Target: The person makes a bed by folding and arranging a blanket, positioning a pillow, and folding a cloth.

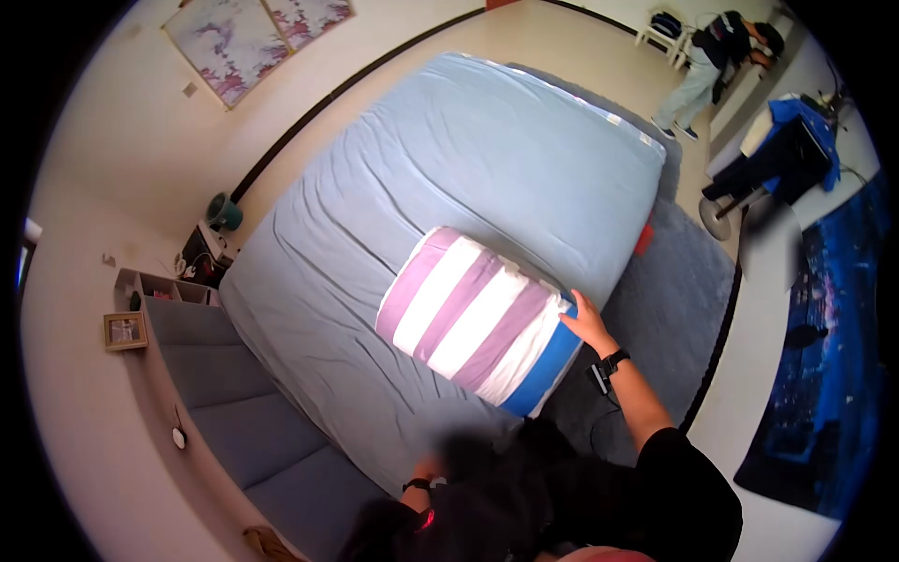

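A bulky, drum-shaped fabric bundle (459,323) with purple and white stripes and a blue end band lies tilted on the near part of the bed (468,150). What it is exactly, I cannot make out. My right hand (587,323) touches its upper right end beside the blue band, thumb and fingers spread apart. A dark band with a small device (599,378) is on that wrist. My left hand (429,465) is low, close to my body near the bed's edge. Blur and dark shapes hide its fingers. A light blue-grey, wrinkled sheet covers the bed.
A padded headboard (234,403) runs along the left, with a framed picture (125,331) beside it. A grey rug (679,300) lies right of the bed. Another person (709,70) bends at the far right, near a stand with clothes (787,150) and a chair (663,36).
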A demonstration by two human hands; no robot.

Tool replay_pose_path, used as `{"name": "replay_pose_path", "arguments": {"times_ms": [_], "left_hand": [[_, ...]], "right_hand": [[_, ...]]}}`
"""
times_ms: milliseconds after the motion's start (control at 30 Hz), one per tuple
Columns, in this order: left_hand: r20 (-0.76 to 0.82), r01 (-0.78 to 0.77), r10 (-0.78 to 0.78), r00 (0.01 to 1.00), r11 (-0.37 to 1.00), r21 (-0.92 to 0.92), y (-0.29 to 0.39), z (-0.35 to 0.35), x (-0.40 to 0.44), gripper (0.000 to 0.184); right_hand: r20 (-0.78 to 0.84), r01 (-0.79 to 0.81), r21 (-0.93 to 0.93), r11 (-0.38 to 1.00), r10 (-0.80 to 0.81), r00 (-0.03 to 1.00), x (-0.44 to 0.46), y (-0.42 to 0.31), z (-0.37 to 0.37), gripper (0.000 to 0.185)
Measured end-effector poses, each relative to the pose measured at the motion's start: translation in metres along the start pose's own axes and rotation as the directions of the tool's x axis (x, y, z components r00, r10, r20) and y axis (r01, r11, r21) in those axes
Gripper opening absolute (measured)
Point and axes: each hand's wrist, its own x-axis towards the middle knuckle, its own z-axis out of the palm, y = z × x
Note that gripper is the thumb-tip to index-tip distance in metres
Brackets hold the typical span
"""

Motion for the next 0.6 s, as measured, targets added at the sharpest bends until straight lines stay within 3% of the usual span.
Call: {"name": "replay_pose_path", "arguments": {"times_ms": [33,67,100,133,200,267,300,367,400,433,500,533,567,600], "left_hand": [[0.037,-0.008,0.002,0.999,0.988,0.152,0.011,0.007,0.019,0.024],[0.172,-0.153,0.074,0.982,0.848,0.508,0.036,0.014,0.027,0.028],[0.16,-0.177,0.112,0.981,0.853,0.49,0.056,0.027,0.024,0.028],[0.143,-0.492,0.54,0.829,0.585,0.645,0.065,0.043,0.017,0.03],[0.181,-0.592,0.84,0.512,0.191,0.783,0.093,0.063,0.023,0.033],[0.104,-0.701,0.728,0.678,0.597,0.391,0.114,0.077,0.028,0.035],[0.055,-0.674,0.717,0.695,0.623,0.396,0.126,0.082,0.015,0.035],[0.066,-0.625,0.633,0.771,0.733,0.268,0.136,0.086,-0.026,0.033],[0.063,-0.683,0.721,0.69,0.62,0.387,0.118,0.083,-0.031,0.031],[0.06,-0.59,0.673,0.737,0.598,0.542,0.114,0.081,-0.049,0.032],[0.046,-0.387,0.53,0.847,0.554,0.737,0.125,0.082,-0.1,0.034],[-0.021,-0.29,0.408,0.913,0.682,0.671,0.071,0.068,-0.07,0.037],[-0.055,-0.261,0.377,0.924,0.731,0.63,0.026,0.058,-0.064,0.037],[-0.084,-0.237,0.348,0.934,0.778,0.582,0.0,0.055,-0.067,0.037]], "right_hand": [[0.057,0.019,-0.035,0.999,-0.017,0.998,0.022,-0.004,-0.003,0.073],[0.085,0.046,-0.036,0.998,-0.042,0.995,0.043,0.014,0.014,0.075],[0.15,0.073,-0.046,0.996,-0.066,0.987,0.062,0.021,0.023,0.081],[0.216,0.123,-0.072,0.99,-0.105,0.971,0.08,0.033,0.037,0.087],[0.435,0.151,-0.176,0.973,-0.06,0.898,0.11,0.047,0.067,0.11],[0.512,0.138,-0.09,0.986,-0.074,0.856,0.139,0.1,0.117,0.114],[0.574,0.105,-0.022,0.994,-0.073,0.816,0.154,0.11,0.147,0.118],[0.576,-0.067,-0.215,0.974,0.183,0.797,0.155,0.077,0.142,0.123],[0.559,-0.082,-0.255,0.963,0.216,0.801,0.151,0.068,0.141,0.12],[0.524,-0.103,-0.29,0.952,0.248,0.815,0.154,0.061,0.141,0.118],[0.638,-0.147,-0.203,0.968,0.245,0.73,0.164,0.064,0.134,0.116],[0.487,-0.11,-0.202,0.973,0.197,0.851,0.161,0.076,0.147,0.096],[0.498,-0.101,-0.207,0.973,0.194,0.845,0.159,0.076,0.148,0.096],[0.516,-0.046,-0.059,0.997,0.07,0.854,0.158,0.075,0.145,0.08]]}}
